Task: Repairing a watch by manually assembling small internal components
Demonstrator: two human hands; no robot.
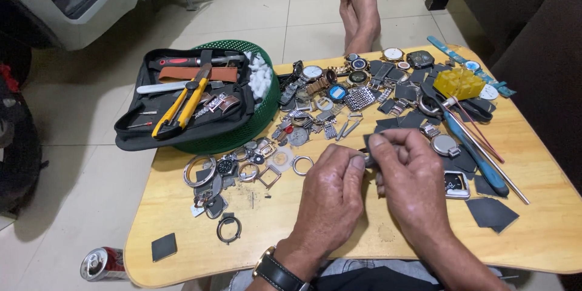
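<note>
Both hands meet above the counter (182,254). The left hand (330,197) and the right hand (412,182) are closed, their fingertips pinching together a small dark piece (367,140). Just beyond them lie many watch parts (315,109), and a screwdriver (479,154) lies near the right hand.

Green basket (257,122), black tool pouch (182,100), yellow pliers (182,104), drink can (103,264) on floor.

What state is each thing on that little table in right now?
Left hand: closed, pinching a small dark piece.
Right hand: closed on the same piece.
Tool pouch: unzipped, lying open over the green basket.
Yellow-handled pliers: handles spread.
Drink can: on its side on the floor.
Wooden table: strewn with watch parts.
</note>
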